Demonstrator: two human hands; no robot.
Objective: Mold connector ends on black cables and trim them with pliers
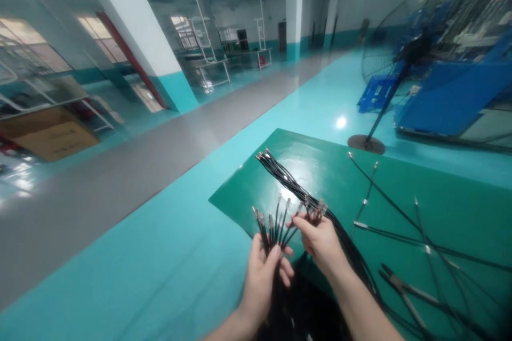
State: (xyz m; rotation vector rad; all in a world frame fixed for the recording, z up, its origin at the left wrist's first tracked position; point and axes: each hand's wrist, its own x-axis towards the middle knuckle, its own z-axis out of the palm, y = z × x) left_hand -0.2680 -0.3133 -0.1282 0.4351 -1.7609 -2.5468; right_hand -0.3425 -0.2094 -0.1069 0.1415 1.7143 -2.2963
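My left hand [262, 272] is wrapped around a bunch of black cables [276, 232], whose metal-tipped ends fan out above the thumb. Close by on the right, my right hand [322, 240] has its fingers closed on several more cable ends with silvery connectors [320, 206]. Past both hands, a long bundle of black cables [296, 187] lies across the green table mat [248, 192] and passes behind my right wrist. The lower part of the cables in my hands is lost in shadow.
Pliers [404, 287] lie at the lower right of the mat, near several loose cables [392, 232] with white tags. Beyond the table stand a pedestal fan [366, 143], a blue crate [376, 93] and a blue-covered bench [444, 98]. A cardboard box [52, 136] is at far left.
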